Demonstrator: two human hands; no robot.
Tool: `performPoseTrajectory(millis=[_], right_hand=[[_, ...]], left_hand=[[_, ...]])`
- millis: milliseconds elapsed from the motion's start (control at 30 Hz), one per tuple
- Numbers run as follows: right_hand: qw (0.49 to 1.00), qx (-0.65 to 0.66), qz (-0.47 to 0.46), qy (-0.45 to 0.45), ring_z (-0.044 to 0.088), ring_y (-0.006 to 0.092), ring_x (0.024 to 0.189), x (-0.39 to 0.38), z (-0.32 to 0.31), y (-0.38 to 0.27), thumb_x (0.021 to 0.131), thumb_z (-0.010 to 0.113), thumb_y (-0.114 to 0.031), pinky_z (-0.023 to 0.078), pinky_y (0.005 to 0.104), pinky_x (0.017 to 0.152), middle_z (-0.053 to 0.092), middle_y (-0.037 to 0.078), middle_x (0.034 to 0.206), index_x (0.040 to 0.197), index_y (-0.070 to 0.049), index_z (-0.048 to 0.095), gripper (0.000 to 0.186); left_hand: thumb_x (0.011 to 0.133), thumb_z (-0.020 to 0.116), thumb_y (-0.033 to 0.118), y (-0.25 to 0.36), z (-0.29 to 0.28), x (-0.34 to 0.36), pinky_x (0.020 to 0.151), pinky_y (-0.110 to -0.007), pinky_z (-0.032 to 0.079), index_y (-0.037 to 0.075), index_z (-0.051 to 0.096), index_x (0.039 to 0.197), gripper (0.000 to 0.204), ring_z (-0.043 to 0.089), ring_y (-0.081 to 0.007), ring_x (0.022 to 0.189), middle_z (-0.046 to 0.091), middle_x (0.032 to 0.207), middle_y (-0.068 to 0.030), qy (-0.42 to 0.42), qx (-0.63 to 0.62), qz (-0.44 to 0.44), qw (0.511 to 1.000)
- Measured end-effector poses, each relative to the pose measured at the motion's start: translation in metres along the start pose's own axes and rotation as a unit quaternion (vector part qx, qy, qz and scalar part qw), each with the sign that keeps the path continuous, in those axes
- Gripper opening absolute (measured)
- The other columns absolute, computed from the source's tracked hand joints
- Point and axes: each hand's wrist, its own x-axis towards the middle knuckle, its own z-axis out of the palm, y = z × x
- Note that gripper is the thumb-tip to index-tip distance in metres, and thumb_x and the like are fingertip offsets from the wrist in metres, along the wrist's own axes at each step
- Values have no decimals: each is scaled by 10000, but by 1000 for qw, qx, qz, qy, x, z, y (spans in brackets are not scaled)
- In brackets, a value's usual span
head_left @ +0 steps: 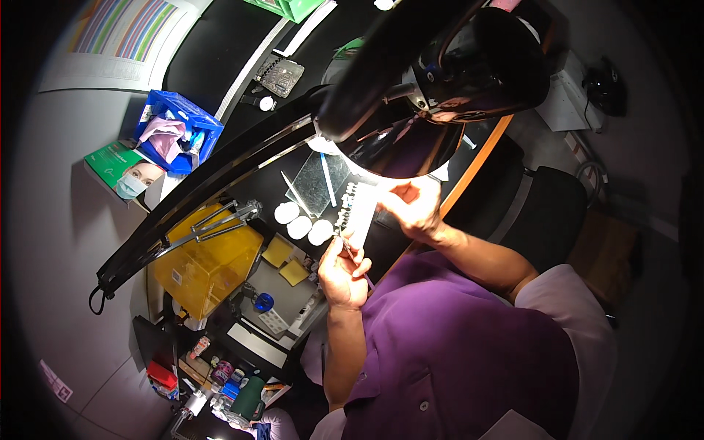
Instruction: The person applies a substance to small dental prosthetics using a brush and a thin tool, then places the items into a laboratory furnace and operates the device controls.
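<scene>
My left hand [343, 279] is closed on a slim metal tool [346, 248], its tip at the lower end of a row of small light pieces [346, 205] along a glaring white card [361, 220]. My right hand [414, 209] is pinched at the card's upper right; what its fingertips hold is lost in glare. Left of the card lie three round white items [299, 227], a pale stick [293, 192] and a dark slab [314, 183]. A black lamp [396, 150] hangs over both hands.
A lamp arm [191, 187] crosses the bench. Around it are a blue bin [205, 136], mask box [106, 165], yellow container [213, 268] and cluttered lower desk [198, 370]. A black chair [513, 213] stands right. Lilac fabric [282, 422] shows at bottom.
</scene>
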Motion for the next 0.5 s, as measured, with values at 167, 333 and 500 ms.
performPoseTrajectory(millis=[167,333,500], right_hand=[[917,-244,-232,215,686,54,732,67,-50,23,848,725,-17,505,235,616,750,124,885,1055,35,696,215],[848,-418,-142,292,704,214,683,82,-124,51,805,705,2,527,326,627,696,134,797,957,-38,683,159],[816,-508,-213,177,693,330,756,81,-139,45,735,697,36,558,397,696,680,139,736,847,-24,657,133]], left_hand=[[1063,508,246,5,3,-5,487,-219,359,-57,643,1196,358,521,-101,659,658,859,-75,3,32,-26,999],[995,653,104,10,6,-9,465,-164,338,-43,676,1200,253,462,-44,639,555,791,-5,31,248,37,968],[1011,626,114,18,7,-7,476,-180,355,-38,680,1221,264,473,-36,595,612,792,-2,55,396,58,915]])
